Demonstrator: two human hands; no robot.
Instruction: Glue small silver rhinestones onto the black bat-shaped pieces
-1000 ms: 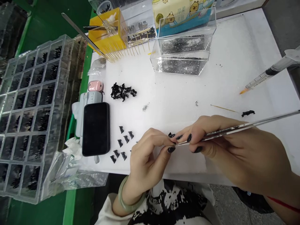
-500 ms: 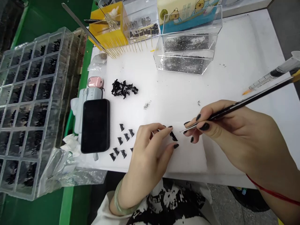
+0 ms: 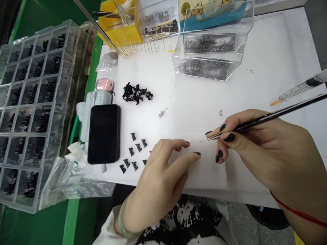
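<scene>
My left hand [image 3: 163, 170] hovers low over the white work surface [image 3: 194, 119], its thumb and forefinger apart. Nothing shows between those fingertips; the other fingers are partly hidden. My right hand [image 3: 270, 146] grips a slim black tool with a pointed silver tip [image 3: 265, 119]. That tip points left, close to my left fingertips. Small black bat-shaped pieces [image 3: 138, 147] lie in loose rows left of my left hand, some partly covered by it. Farther back is a heap of tangled black pieces [image 3: 136, 93]. Tiny silver bits [image 3: 162, 113] lie in a small cluster beyond my hands.
A black phone [image 3: 104, 134] and a pink case [image 3: 104, 84] sit at the left, beside a divided clear box [image 3: 48, 88]. Clear trays of silver bits [image 3: 204, 68], a yellow box [image 3: 138, 25] and upright thin sticks [image 3: 150, 44] stand behind. At right is a syringe [image 3: 298, 89].
The black piece seen between my hands is out of sight. My left thumb and forefinger have spread from it, and my right hand with the tool has shifted slightly right. The view has moved a little.
</scene>
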